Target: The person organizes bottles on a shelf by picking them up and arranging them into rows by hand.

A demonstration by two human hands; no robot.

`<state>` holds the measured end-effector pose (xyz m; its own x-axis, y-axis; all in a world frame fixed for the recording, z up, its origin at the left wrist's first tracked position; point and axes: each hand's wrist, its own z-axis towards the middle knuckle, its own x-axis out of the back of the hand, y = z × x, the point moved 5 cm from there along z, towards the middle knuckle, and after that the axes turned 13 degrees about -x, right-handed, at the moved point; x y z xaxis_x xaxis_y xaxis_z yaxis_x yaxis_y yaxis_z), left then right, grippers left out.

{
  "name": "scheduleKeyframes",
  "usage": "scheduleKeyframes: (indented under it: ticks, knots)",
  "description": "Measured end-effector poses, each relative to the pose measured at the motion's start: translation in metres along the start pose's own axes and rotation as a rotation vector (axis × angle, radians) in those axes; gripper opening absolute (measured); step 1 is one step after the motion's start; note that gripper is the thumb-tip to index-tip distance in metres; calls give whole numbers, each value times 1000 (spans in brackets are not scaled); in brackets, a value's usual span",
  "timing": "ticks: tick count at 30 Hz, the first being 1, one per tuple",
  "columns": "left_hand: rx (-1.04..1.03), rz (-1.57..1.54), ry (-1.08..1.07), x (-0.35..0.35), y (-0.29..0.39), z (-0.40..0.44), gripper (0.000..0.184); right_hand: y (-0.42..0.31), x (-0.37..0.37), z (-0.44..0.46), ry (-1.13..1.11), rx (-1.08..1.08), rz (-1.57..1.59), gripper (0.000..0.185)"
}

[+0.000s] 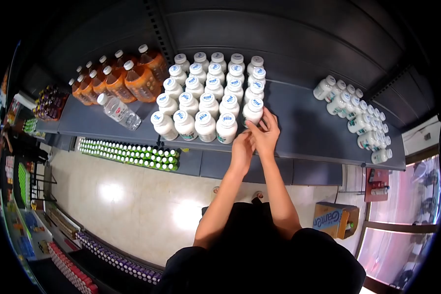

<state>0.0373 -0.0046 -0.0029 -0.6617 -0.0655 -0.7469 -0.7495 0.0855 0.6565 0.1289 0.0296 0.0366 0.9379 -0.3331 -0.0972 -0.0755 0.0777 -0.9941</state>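
White-capped milky bottles with blue print on their lids stand in close rows on the dark grey shelf [299,117]. My right hand [266,131] has its thumb and fingers around the front right bottle [253,110], which is upright at the end of its row. Just below and left of it, my left hand [243,145] is close against the right hand, its fingers bunched together. What those fingers hold, if anything, is hidden. Nearest on the left is another white bottle [226,129] in the front row.
Orange drink bottles [141,81] and a clear water bottle [118,111] stand left of the white rows. More white bottles [362,122] are at the shelf's right end. Green bottles [132,154] line a lower shelf. An open cardboard box [334,219] sits on the floor.
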Motion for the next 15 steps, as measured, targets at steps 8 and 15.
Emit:
scheduleKeyframes:
  ticks: [8,15]
  knots:
    - [23,-16,-19,-4,2,0,47,-4,-4,-1,10,2,-23,65]
    - [14,-14,-4,-12,6,-1,46,1,-3,3,-65,-2,15,72]
